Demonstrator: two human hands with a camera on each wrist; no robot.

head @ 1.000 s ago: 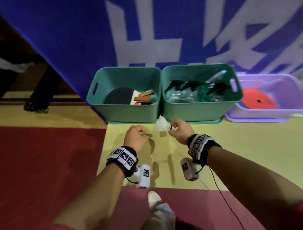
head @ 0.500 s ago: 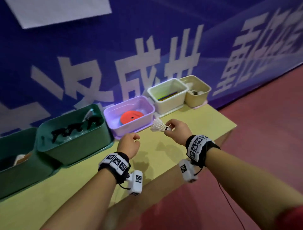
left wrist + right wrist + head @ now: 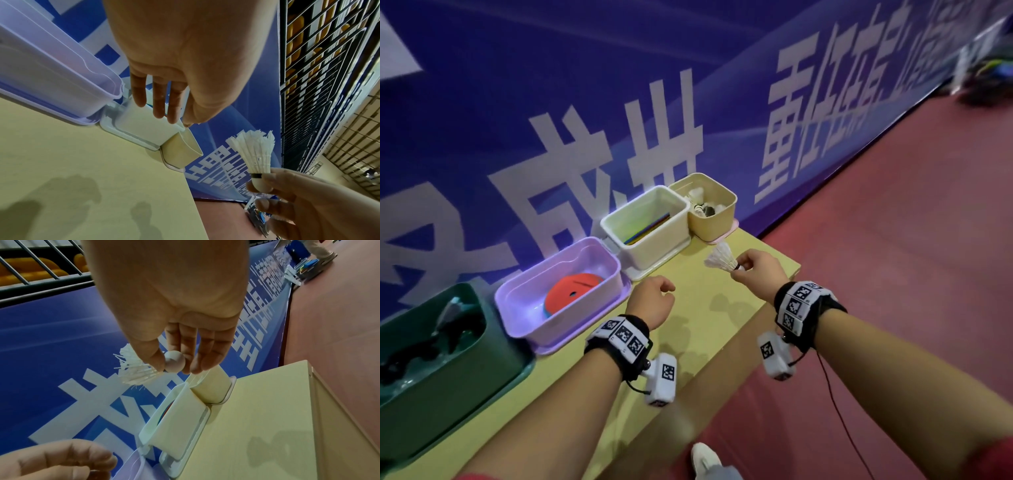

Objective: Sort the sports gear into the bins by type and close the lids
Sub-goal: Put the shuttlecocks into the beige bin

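My right hand (image 3: 755, 270) pinches a white shuttlecock (image 3: 722, 258) by its cork, feathers pointing up-left; the cork (image 3: 174, 361) sits between thumb and fingers. It hangs over the yellow table (image 3: 695, 318), a short way in front of the small tan bin (image 3: 714, 210), which holds other shuttlecocks and balls. My left hand (image 3: 652, 298) hovers above the table with fingers loosely curled (image 3: 158, 99), holding nothing. Left of the tan bin stand a cream bin (image 3: 643, 226) with coloured flat pieces and a purple bin (image 3: 558, 291) with an orange disc.
A dark green bin (image 3: 441, 370) with black gear stands at the far left. All bins are open, each resting on its lid. A blue banner wall (image 3: 619, 102) runs right behind them. The table's right edge (image 3: 796, 270) drops to red floor.
The view has swung right along the table. My right hand has carried the shuttlecock rightward, from the green bins to near the tan bin; the left hand followed, empty.
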